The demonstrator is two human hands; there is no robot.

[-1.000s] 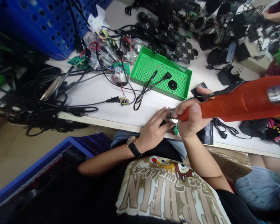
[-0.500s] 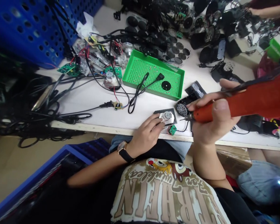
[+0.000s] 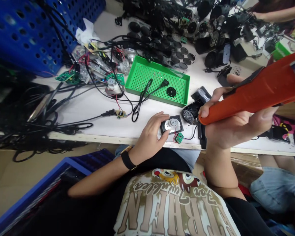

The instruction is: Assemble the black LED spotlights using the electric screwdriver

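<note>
My left hand (image 3: 149, 139) grips the left edge of a flat, square black panel (image 3: 179, 128) between thumb and fingers at the front of the table. On the panel sits a small round silver motor (image 3: 174, 122) on a white plate. Thin wires lead from it to a small green circuit board (image 3: 179, 137). My right hand (image 3: 232, 126) is wrapped round an orange electric screwdriver (image 3: 250, 93). The tool's tip points left, to the right of the panel and apart from it. Just beyond the tip lies an opened black housing with a round, holed silver disc (image 3: 187, 116).
A green perforated tray (image 3: 151, 77) holds small screws, a black disc (image 3: 171, 92) and a plugged cord. Tangled black cables (image 3: 49, 111) and loose boards lie left, by a blue crate (image 3: 27, 32). Black parts pile up at the back. Another person's arm (image 3: 277, 14) is at far right.
My left thumb has spread away from the fingers, showing more of the panel. My right hand has turned the screwdriver, and its rear end has risen. The whole view has shifted slightly.
</note>
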